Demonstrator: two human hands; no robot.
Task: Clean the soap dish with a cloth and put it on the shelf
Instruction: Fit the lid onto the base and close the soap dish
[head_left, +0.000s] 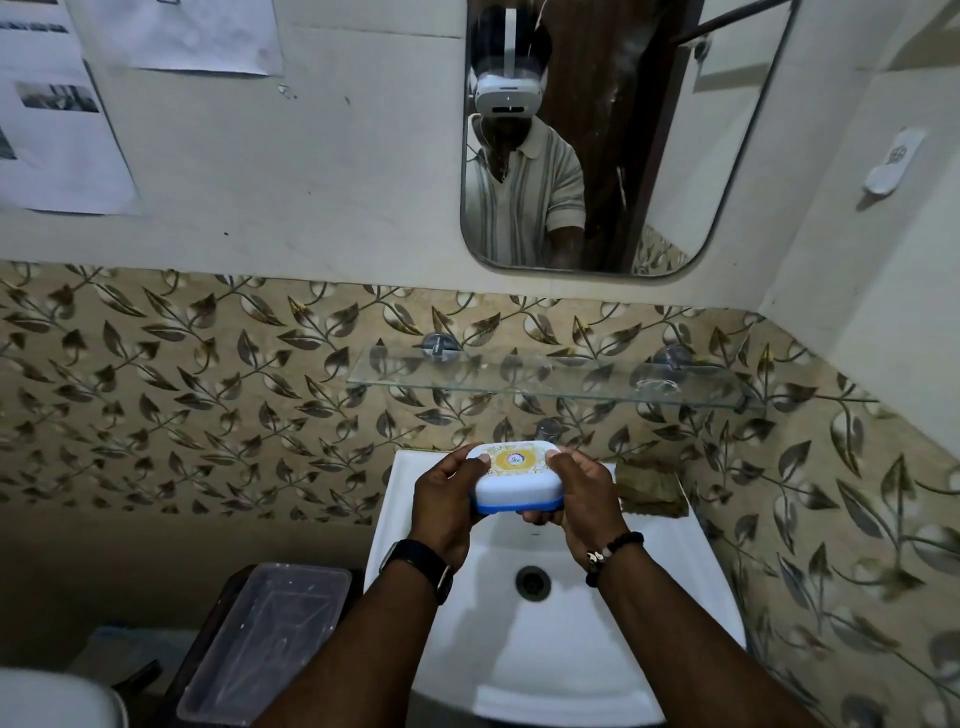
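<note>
Head camera: soap dish (514, 478) held in two hands, glass shelf (545, 387) not yet reached

Both hands are on it! The left hand (447, 499) grips the dish's left end, thumb on the lid. The right hand (584, 501) clasps the right end, fingers curled underneath. The dish hangs over the sink (675, 571), just below the shelf. What looks like a brownish cloth (649, 488) lies on the sink's back right corner, in neither hand. I can't tell whether the wiping is done. Shelving is clearly left.

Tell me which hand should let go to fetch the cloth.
Right, probably: the right hand sits beside the cloth on the sink's right rear corner, while the left hand grips the soap dish.
</note>
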